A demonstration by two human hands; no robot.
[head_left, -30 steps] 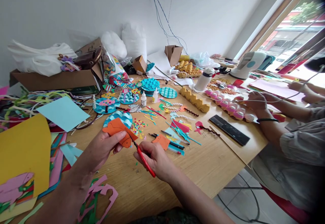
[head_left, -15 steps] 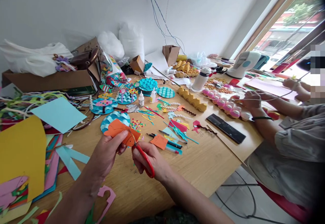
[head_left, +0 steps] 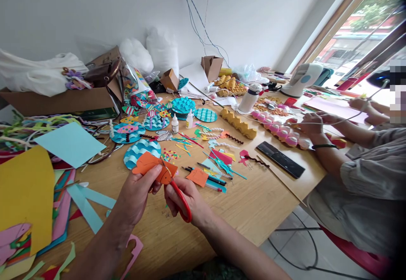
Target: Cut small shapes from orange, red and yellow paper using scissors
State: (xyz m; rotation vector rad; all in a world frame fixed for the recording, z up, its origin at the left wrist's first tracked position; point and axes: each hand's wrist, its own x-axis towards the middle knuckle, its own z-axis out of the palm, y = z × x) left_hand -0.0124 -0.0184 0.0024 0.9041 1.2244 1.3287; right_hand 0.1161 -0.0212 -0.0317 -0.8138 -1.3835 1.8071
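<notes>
An orange paper piece (head_left: 147, 162) with lines drawn on it is pinched between the thumb and fingers of my left hand (head_left: 139, 191). My right hand (head_left: 185, 195) is closed around the handles of red scissors (head_left: 182, 201), whose blades lie at the right part of the orange paper. A second orange paper piece (head_left: 198, 177) rests on the table beside several pens (head_left: 216, 180). Behind my hands is a round blue wavy paper disc (head_left: 139, 151). Two small glue bottles (head_left: 174, 124) stand farther back.
On the left lie a yellow sheet (head_left: 25, 191), a light blue sheet (head_left: 70, 144) and paper strips. A black phone (head_left: 281, 159), a thin stick (head_left: 282, 181) and egg-carton strips (head_left: 237, 123) are to the right. Another person's hands (head_left: 312, 125) are at the right side.
The orange paper has turned slightly in my left hand, and the scissors have shifted a little against it. The whole view has moved slightly.
</notes>
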